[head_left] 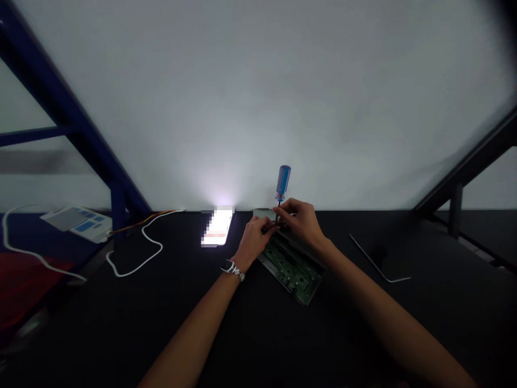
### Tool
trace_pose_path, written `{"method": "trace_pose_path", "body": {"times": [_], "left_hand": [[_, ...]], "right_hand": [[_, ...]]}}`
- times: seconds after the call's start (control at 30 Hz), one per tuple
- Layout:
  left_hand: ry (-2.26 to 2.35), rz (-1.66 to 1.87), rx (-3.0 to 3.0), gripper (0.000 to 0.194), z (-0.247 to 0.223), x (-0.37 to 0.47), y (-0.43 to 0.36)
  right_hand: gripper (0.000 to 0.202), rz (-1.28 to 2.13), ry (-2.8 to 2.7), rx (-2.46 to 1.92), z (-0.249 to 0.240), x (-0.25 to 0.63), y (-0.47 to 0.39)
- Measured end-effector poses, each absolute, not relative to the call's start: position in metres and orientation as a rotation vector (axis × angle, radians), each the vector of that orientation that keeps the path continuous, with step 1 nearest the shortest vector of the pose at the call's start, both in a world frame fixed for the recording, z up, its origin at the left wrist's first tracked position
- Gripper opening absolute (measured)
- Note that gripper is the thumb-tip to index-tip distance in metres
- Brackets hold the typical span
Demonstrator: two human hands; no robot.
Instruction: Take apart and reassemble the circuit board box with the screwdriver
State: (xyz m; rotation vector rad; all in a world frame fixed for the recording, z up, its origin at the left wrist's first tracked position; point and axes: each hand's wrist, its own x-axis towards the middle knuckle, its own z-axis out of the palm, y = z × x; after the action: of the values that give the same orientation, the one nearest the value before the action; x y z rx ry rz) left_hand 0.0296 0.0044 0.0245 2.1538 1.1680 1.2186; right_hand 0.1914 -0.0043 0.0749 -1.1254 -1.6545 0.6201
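Note:
A screwdriver [283, 181] with a blue and clear handle stands nearly upright, its tip pointing down at the far part of a green circuit board [288, 269]. My right hand [299, 220] pinches the screwdriver's shaft just below the handle. Close beside it on the left, my left hand [255, 236] has its fingers pressed together near the shaft's lower end; what they hold is too small to tell. The board lies at a slant on the black table, partly under both hands, with a grey metal piece [262, 213] along its far end.
A bright, blurred-out screen [218, 226] lies left of my hands. Further left are a white cable [161, 247] and a white and blue sheet [83, 222]. A thin bent strip [371, 261] lies on the right. Blue frame bars [68, 97] rise at the left, against a pale wall.

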Motion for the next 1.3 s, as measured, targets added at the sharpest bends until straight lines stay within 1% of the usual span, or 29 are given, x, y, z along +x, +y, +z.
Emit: {"method": "trace_pose_path", "body": {"times": [0.1, 0.2, 0.23, 0.33, 0.4, 0.57, 0.63, 0.8, 0.93, 1.03, 1.1, 1.17, 1.3], "left_hand": [[1.134, 1.175, 2.164, 0.012, 0.0260, 0.0268, 0.0038], [1.058, 1.147, 2.151, 0.024, 0.0248, 0.0239, 0.0050], [1.036, 1.144, 2.145, 0.024, 0.0241, 0.0234, 0.0055], [1.020, 1.141, 2.149, 0.019, 0.0231, 0.0233, 0.0060], [1.056, 1.165, 2.156, 0.015, 0.0238, 0.0239, 0.0053], [1.158, 1.203, 2.158, 0.011, 0.0267, 0.0256, 0.0031], [1.154, 1.187, 2.174, 0.011, 0.0271, 0.0253, 0.0032], [1.055, 1.145, 2.196, 0.019, 0.0246, 0.0226, 0.0053], [1.127, 1.144, 2.147, 0.016, 0.0220, 0.0234, 0.0059], [1.209, 1.189, 2.154, 0.014, 0.0212, 0.0260, 0.0046], [1.254, 1.201, 2.168, 0.013, 0.0211, 0.0273, 0.0034], [1.286, 1.189, 2.193, 0.013, 0.0212, 0.0274, 0.0025], [1.211, 1.125, 2.233, 0.020, 0.0210, 0.0247, 0.0024]], "right_hand": [[0.019, 0.602, -1.741, -1.128, 0.0776, 0.1919, -0.0070], [0.016, 0.618, -1.821, -1.104, 0.0801, 0.1949, -0.0084], [0.016, 0.642, -1.837, -1.086, 0.0805, 0.1960, -0.0085], [0.017, 0.692, -1.855, -1.055, 0.0794, 0.1976, -0.0087], [0.016, 0.660, -1.823, -1.081, 0.0769, 0.1971, -0.0087], [0.026, 0.595, -1.673, -1.180, 0.0715, 0.1946, -0.0066], [0.026, 0.621, -1.713, -1.172, 0.0726, 0.1945, -0.0063], [0.019, 0.643, -1.849, -1.108, 0.0795, 0.1951, -0.0105], [0.018, 0.637, -1.840, -1.074, 0.0785, 0.1941, -0.0122], [0.025, 0.555, -1.734, -1.127, 0.0745, 0.1926, -0.0090], [0.021, 0.543, -1.707, -1.151, 0.0725, 0.1923, -0.0060], [0.021, 0.558, -1.738, -1.156, 0.0721, 0.1927, -0.0042], [0.017, 0.593, -1.816, -1.129, 0.0769, 0.1949, -0.0065]]}}
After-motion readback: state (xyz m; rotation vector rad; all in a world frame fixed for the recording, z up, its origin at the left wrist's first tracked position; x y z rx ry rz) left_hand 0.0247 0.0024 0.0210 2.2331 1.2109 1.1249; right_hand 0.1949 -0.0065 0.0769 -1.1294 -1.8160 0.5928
